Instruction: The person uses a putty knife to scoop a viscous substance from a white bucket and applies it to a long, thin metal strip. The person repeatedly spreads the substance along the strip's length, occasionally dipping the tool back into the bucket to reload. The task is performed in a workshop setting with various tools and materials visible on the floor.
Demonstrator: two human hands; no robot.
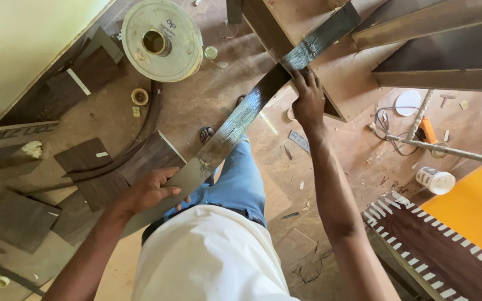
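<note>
The person wears a white shirt (210, 256), blue jeans (241, 181), a dark belt and sandals, arms bare.

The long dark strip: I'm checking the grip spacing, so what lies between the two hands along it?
In the head view, only the strip itself, glossy and bare, spans from the left hand to the right hand; beneath it show a blue trouser leg and sandalled foot.
</note>
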